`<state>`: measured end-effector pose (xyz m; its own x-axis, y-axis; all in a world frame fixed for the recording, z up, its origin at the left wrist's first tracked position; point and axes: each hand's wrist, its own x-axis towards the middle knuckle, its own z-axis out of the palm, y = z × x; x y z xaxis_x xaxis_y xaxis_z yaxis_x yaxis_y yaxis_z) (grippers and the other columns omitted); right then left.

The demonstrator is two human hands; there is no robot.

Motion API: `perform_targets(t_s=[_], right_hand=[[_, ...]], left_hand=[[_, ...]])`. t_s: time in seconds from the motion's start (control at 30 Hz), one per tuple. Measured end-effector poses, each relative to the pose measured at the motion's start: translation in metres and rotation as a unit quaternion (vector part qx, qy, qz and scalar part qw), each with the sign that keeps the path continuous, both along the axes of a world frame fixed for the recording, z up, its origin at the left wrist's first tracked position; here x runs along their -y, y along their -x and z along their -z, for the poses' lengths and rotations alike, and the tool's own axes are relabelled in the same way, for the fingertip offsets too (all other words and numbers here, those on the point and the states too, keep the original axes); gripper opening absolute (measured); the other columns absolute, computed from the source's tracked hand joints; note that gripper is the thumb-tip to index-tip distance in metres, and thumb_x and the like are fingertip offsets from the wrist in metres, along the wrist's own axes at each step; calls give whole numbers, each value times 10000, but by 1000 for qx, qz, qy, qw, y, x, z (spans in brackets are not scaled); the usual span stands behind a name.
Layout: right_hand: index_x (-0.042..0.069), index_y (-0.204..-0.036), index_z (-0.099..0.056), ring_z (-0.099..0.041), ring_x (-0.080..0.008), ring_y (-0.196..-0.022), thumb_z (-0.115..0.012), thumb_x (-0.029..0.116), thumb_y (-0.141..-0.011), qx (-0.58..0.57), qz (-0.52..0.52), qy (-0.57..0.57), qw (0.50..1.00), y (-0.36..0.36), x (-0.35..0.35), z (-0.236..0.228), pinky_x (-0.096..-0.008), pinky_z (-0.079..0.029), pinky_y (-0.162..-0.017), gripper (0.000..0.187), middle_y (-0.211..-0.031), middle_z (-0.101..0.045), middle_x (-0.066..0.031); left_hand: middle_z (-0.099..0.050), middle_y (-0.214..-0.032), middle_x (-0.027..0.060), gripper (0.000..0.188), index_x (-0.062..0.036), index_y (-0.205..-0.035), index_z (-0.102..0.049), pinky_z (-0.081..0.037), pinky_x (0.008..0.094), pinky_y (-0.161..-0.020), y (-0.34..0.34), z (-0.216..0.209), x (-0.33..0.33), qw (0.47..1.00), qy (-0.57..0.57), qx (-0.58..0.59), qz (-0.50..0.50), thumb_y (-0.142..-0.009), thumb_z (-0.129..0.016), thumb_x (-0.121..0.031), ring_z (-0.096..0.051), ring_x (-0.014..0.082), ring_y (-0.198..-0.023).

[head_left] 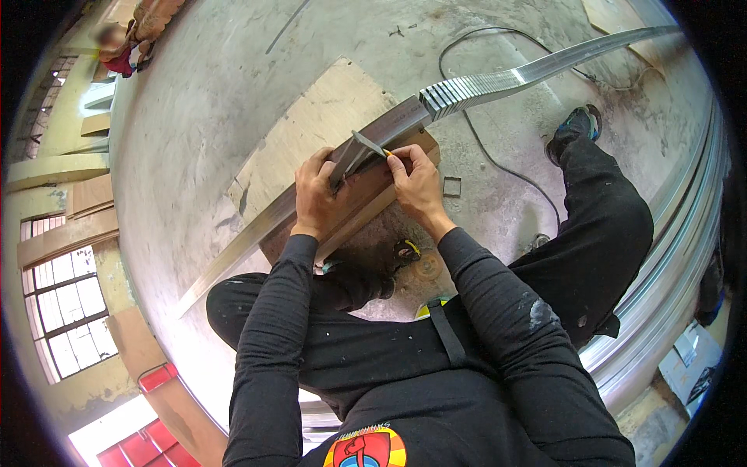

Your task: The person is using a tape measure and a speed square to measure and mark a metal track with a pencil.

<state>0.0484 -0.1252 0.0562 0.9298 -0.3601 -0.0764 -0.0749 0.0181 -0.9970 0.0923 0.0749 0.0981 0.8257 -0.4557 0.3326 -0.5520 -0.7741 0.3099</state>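
A long silver metal tube (385, 118) runs slantwise before me, bent toward the far right, with a row of close-set slots (454, 95) across it. My left hand (315, 194) is closed over the tube's near part, fingers curled around its far edge. By its thumb, a flat grey metal piece (343, 165) stands at an angle to the tube. My right hand (418, 183) pinches the yellowish end of a thin grey tool (369, 143), whose other end meets the tube; its exact kind is unclear. A brown wooden block (366, 204) lies beneath the tube.
A plywood sheet (311, 117) lies on the concrete floor. A black cable (498, 159) loops at the right, near a small square frame (452, 186). A black-and-yellow object (406, 251) sits between my legs. Long metal profiles (661, 296) line the right; another person (117, 50) is far left.
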Motion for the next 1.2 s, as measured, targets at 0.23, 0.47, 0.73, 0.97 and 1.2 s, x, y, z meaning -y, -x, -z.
perform_targets(t_s=[0.23, 0.47, 0.73, 0.97, 1.2], right_hand=[[13, -1009, -682, -728, -231, -769, -690, 178, -984, -2, -6, 12, 1000, 1, 2, -5, -367, -563, -717, 167, -849, -739, -141], [-32, -968, -685, -691, -152, -722, -690, 183, -989, -91, 0, 16, 996, -2, 9, -5, -317, -548, -688, 216, -788, -736, -97], [-81, -854, -648, -712, -461, -823, -615, 205, -845, -154, -48, 59, 985, -11, 14, 12, -511, -556, -793, 289, -801, -696, -298], [-96, -824, -632, -757, -349, -745, -601, 169, -882, -159, -71, -30, 984, -17, 16, 1, -446, -590, -732, 273, -814, -738, -262], [-97, -985, -665, -743, -191, -716, -569, 106, -955, -174, -88, -149, 969, -16, 26, -27, -315, -588, -636, 227, -846, -765, -163]], left_hand=[[-660, -1296, 162, 362, -54, -1035, -700, -457, 477, -1006, 0, 0, 1, 1000, 12, -3, 1, -729, -863, -158, -626, 368, -1167], [-669, -1260, 169, 384, -47, -1040, -703, -477, 479, -982, 1, -3, 6, 1000, 21, -1, -9, -729, -879, -187, -634, 377, -1142], [-665, -1249, 168, 377, -41, -1020, -708, -481, 479, -983, 0, -2, 5, 1000, 12, -2, -16, -725, -886, -193, -634, 382, -1136], [-665, -1244, 155, 357, -43, -1024, -712, -470, 470, -990, 2, -3, 4, 1000, 13, 0, -20, -731, -871, -173, -626, 367, -1129], [-662, -1249, 140, 359, -54, -1037, -719, -469, 466, -994, 0, 0, 11, 1000, 21, 2, -12, -725, -862, -162, -624, 360, -1133]])
